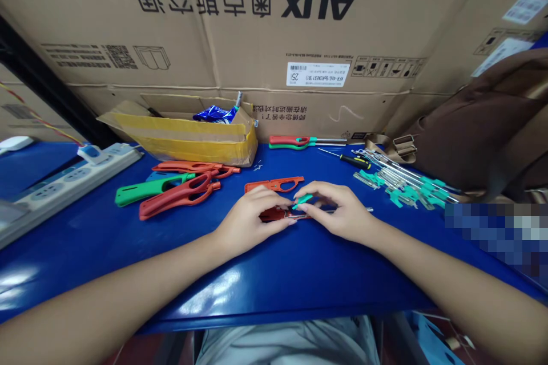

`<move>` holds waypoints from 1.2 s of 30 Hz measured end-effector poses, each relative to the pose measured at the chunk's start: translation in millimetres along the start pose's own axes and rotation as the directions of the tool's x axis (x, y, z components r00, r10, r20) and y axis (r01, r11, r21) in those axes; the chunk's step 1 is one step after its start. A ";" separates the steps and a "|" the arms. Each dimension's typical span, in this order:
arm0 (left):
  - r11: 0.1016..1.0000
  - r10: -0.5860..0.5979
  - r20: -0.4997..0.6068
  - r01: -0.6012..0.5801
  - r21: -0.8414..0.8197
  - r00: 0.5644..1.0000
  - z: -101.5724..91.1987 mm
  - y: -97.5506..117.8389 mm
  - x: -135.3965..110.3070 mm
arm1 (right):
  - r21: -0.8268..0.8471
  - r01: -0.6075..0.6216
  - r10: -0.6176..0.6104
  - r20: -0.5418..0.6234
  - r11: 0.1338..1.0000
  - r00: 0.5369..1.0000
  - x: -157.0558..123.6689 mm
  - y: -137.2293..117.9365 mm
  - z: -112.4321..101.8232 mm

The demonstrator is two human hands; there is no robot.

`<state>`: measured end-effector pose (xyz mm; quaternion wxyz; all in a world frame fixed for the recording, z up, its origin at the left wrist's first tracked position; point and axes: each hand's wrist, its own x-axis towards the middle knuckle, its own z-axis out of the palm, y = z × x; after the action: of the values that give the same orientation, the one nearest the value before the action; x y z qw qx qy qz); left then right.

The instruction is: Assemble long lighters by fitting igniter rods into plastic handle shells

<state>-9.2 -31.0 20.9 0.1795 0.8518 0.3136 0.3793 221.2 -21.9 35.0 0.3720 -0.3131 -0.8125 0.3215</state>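
Observation:
My left hand (250, 218) closes round the grip end of a red lighter casing half (274, 215) near the middle of the table. A thin metal part lies along that casing, and a metal tip (369, 209) sticks out to the right beyond my right hand (338, 209). Between the thumb and fingers of my right hand is a small teal plastic piece (303, 200), just above the casing. My left fingertips come close to this piece; whether they touch it I cannot tell. Right behind my hands lies an orange casing half (274, 185).
Green (149, 189) and red casings (177, 199) lie left, beside a power strip (64, 179). Behind stand a yellow-taped box (192, 145) and two lighters (291, 142). A screwdriver (355, 161), metal rods with teal parts (406, 179) and a brown bag (466, 125) are right.

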 end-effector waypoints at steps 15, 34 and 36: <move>1.000 -0.015 0.001 0.015 -0.011 1.000 -2.2 2.2 -0.5 | -0.082 -0.024 0.025 0.004 0.996 1.000 -0.1 0.7 0.2; 0.996 -0.022 0.000 0.021 0.085 1.000 -5.0 -1.8 -0.5 | -0.455 0.250 -0.118 0.298 0.855 0.947 2.0 2.4 -23.0; 0.994 -0.042 0.009 0.041 0.103 0.999 -5.8 -1.2 0.1 | -0.467 0.248 -0.111 0.302 0.848 0.947 2.3 2.0 -24.7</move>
<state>-14.0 -29.6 24.1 0.1451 0.8553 0.3493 0.3540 240.5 -11.8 47.3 0.1954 -0.2749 -0.9358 0.1026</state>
